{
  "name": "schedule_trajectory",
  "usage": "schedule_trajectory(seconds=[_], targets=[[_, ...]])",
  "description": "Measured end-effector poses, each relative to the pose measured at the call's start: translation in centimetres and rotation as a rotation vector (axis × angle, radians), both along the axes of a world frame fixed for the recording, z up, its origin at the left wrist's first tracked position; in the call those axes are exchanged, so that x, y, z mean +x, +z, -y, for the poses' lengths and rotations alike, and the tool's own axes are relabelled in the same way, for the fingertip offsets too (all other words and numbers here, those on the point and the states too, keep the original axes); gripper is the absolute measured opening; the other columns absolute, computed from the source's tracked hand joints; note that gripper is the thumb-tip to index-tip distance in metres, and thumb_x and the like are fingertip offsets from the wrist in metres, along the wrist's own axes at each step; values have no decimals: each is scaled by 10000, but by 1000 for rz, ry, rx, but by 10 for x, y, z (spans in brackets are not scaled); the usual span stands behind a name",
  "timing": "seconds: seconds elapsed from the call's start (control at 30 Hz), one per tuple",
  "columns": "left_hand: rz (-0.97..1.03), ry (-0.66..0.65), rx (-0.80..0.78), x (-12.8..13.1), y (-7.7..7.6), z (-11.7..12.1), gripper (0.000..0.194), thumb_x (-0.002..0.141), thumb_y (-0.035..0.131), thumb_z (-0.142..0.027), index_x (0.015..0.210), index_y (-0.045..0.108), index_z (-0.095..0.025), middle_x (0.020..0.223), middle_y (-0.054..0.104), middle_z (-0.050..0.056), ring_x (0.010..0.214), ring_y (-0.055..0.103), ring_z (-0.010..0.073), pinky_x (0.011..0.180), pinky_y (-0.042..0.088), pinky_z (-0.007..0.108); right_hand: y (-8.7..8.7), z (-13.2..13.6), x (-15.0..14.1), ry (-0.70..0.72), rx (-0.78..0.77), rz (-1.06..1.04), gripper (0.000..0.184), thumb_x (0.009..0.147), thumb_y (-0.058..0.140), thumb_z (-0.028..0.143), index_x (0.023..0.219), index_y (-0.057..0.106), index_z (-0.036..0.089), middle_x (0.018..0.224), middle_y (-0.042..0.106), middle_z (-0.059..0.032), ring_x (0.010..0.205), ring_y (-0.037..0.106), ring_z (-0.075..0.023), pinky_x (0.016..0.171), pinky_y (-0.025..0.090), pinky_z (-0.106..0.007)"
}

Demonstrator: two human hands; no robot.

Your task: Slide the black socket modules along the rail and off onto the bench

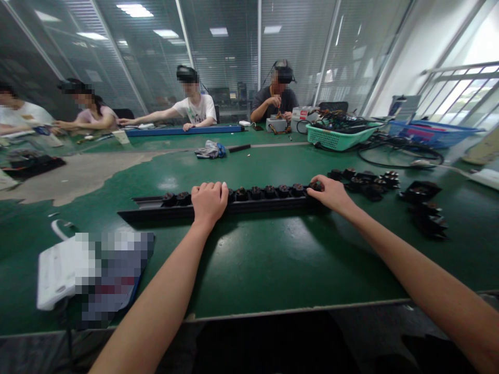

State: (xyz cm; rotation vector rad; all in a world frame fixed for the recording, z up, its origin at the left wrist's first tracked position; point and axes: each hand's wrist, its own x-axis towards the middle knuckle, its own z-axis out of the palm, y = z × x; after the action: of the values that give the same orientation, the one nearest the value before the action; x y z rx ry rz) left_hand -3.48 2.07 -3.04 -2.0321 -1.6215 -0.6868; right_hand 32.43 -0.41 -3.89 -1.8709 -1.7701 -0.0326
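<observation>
A long black channel lies across the green table in front of me. Along it sits a row of small round black socket modules with copper-coloured contacts. My left hand is closed over the channel left of its middle, hiding part of the row. At the right end, my right hand pinches the last socket module between thumb and fingers, at the channel. More black modules lie loose in a heap just beyond my right hand, and others lie further right.
A white box-shaped device and a partly blurred packet lie front left. A green basket of cables and a blue basket stand back right. A crumpled cloth lies mid-table. Several people sit across the table.
</observation>
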Motion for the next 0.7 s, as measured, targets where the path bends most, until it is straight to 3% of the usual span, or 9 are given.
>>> schedule_trajectory(seconds=[0.7], targets=[[9,4,-18,0,1,1,521,1037,231,-388,886,688,-191,940,736,142,942,618,295,821,335,430,4,0,24,-39,-78,31,369,758,555,455,1006,660,203,882,669,-85,787,600,-243,741,435,-356]])
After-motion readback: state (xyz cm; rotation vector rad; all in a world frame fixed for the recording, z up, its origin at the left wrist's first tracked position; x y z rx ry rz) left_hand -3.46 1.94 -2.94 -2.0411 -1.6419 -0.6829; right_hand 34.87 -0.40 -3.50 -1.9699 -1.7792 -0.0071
